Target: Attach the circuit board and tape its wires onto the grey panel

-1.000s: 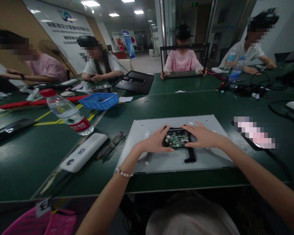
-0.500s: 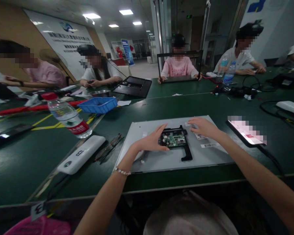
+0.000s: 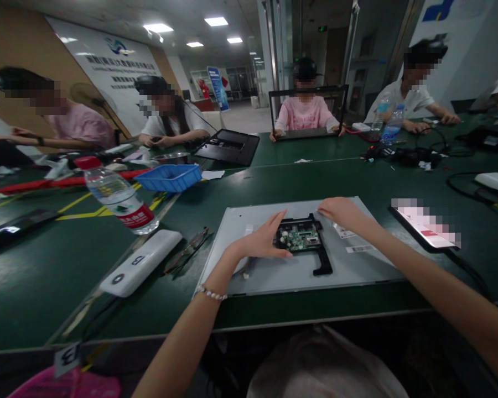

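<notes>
A grey metal panel lies flat on the green table. On its middle rests a black bracket around a green circuit board. My left hand is at the left side of the board, thumb and fingers spread apart around that edge. My right hand is over the panel, just right of the bracket's upper corner, fingers bent and pressed together; whatever they hold, if anything, is too small to make out. White labels are stuck on the panel below my right hand.
Left of the panel are glasses, a white power bank, a water bottle and a blue tray. A phone with a cable lies right. Across the table, a person holds a black frame; other people sit nearby.
The fingers of my right hand have drawn together and bent down more. My left hand stays by the board. The whole view has shifted slightly.
</notes>
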Demonstrator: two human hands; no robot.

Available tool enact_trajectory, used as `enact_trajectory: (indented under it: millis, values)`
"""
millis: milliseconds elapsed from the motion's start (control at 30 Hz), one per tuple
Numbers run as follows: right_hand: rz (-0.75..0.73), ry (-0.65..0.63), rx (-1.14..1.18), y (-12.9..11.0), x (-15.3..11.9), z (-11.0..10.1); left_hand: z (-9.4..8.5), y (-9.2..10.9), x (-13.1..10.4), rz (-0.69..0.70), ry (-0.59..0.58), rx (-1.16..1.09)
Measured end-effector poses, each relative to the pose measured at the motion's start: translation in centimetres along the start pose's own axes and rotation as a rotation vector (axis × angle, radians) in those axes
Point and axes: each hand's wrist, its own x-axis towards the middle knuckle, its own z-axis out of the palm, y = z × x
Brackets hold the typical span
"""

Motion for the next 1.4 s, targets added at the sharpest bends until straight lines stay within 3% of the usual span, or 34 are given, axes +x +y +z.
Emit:
enact_trajectory:
  millis: [167,333,467,667,900,1167,1400]
  values:
    - [-0.059,0.055,-0.008,-2.5,1.3,-0.6,0.1,-0.3,0.1,0.003,-0.004,0.007]
    - [-0.119,0.014,-0.03,-5.7,3.1,-0.3,0.1,-0.2,0.2,0.018,-0.005,0.015]
    - [-0.153,-0.023,-0.028,-6.9,3.8,0.4,0.2,-0.2,0.3,0.044,0.004,0.008]
    - [-0.159,-0.02,0.096,-6.8,3.7,1.4,0.4,-0.4,0.4,0.036,0.001,0.003]
    - [-0.123,0.043,0.144,-6.6,3.7,1.1,0.2,-0.3,0.4,0.06,0.006,-0.01]
    - [-0.206,0.019,0.235,-6.2,3.8,1.9,0.3,-0.3,0.3,0.038,-0.006,0.004]
    - [-0.24,-0.02,0.249,-6.0,3.6,1.3,0.3,-0.3,0.3,0.043,-0.014,0.006]
